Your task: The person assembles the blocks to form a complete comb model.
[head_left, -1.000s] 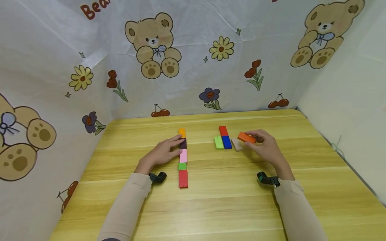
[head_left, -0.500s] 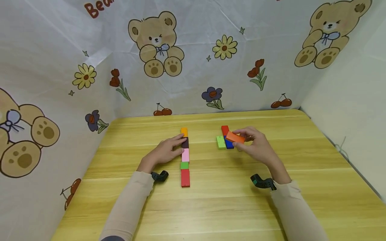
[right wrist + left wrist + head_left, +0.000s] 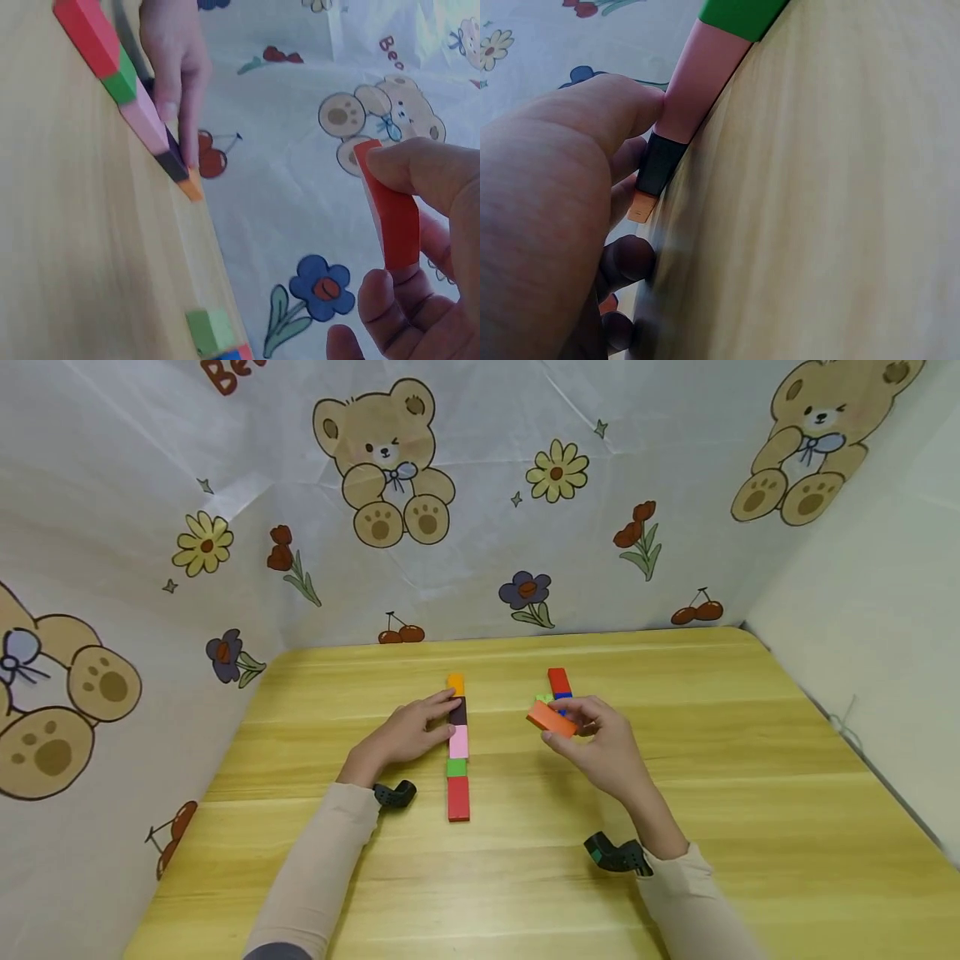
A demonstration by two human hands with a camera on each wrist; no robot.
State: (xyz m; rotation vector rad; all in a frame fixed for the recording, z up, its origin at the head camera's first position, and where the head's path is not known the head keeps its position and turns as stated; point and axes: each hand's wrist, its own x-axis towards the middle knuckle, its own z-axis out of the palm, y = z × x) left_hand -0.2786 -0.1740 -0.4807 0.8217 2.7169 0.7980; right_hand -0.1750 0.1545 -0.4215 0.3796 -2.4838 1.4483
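Observation:
A row of coloured wooden blocks runs toward me on the table: orange-yellow (image 3: 456, 681), dark (image 3: 458, 713), pink (image 3: 458, 743), green (image 3: 457, 767) and red (image 3: 458, 800). My left hand (image 3: 401, 733) lies along the row's left side, fingers extended; its thumb touches the pink block (image 3: 697, 82) and its fingertips reach the dark and orange-yellow ones. Between thumb and fingers, my right hand (image 3: 606, 745) pinches an orange block (image 3: 551, 719), raised above the table and tilted. Behind it, a red block (image 3: 558, 678), a blue block (image 3: 562, 697) and a light green block (image 3: 543, 698) show, partly covered.
The wooden table (image 3: 510, 877) meets a white cloth (image 3: 465, 585) printed with bears and flowers at the back and left. A pale wall (image 3: 885, 635) stands on the right. Each wrist wears a black camera mount, such as the right mount (image 3: 617, 853).
My right hand has carried the orange block leftward and nearer to me, past the blue block toward the row. The beige block is now hidden behind the hand. The left hand stays at the row.

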